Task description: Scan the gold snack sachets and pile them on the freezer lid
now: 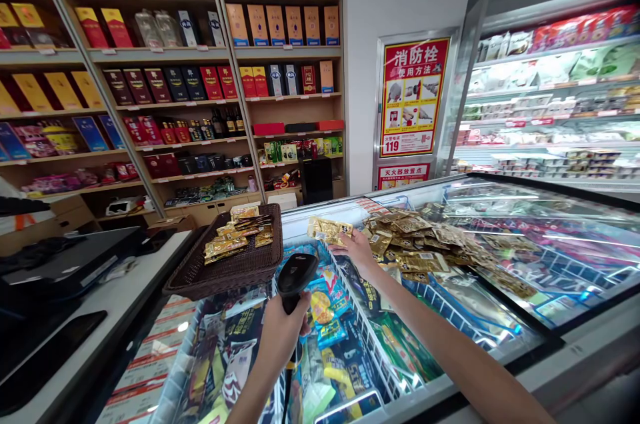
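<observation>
My left hand is wrapped round the grip of a black barcode scanner, held upright over the chest freezer. My right hand reaches forward and pinches a few small gold snack packets in front of the scanner's head. To the right, a heap of the same gold packets lies spread on the freezer's glass lid. Left of the scanner, a dark woven basket holds several more gold packets.
The open freezer below holds packed frozen goods in wire compartments. A counter with a black till stands at the left. Shelves of boxed goods line the back wall; a refrigerated display stands at right, beside a red fire-hydrant notice.
</observation>
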Available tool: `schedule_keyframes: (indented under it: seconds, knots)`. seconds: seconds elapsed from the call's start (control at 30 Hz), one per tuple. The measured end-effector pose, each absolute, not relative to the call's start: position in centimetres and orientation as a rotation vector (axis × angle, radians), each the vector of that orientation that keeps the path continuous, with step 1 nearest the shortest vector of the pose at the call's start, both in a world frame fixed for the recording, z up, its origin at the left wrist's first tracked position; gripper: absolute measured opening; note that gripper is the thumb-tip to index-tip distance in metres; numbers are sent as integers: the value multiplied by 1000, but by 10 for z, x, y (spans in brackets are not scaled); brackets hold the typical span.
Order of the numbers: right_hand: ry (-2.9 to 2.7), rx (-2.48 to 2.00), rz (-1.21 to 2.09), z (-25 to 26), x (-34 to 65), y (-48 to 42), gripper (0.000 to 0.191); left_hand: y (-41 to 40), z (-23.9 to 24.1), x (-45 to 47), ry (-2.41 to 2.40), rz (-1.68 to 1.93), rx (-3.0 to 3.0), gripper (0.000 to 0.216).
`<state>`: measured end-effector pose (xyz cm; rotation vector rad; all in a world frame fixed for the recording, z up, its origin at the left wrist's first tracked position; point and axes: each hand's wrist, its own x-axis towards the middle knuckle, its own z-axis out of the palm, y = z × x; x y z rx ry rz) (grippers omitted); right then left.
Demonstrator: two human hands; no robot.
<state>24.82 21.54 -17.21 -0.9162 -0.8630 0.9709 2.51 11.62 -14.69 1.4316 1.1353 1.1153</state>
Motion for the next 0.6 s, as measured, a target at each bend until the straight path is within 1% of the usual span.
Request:
schedule_keyframes:
  seconds: [0.2,0.27,0.37,0.47,0.6]
  knots:
    - [-664,-1175,1059,-175,261,220,24,117,-146,25,1136,1105,1428,33]
    - [-655,-1257,1086,-175,269,222,19,117,-145,25,1139,1109,1422,33]
    - [-686,-1341,1040,-174,283,226,13,118,-145,24,1150,1118,1399,36]
    - [-664,-1301,921,-175,302,231,15,120,-146,24,1159,1127,1401,38]
    - [-392,-1164,845,-179,331,239,14,118,-144,25,1165,1141,1418,38]
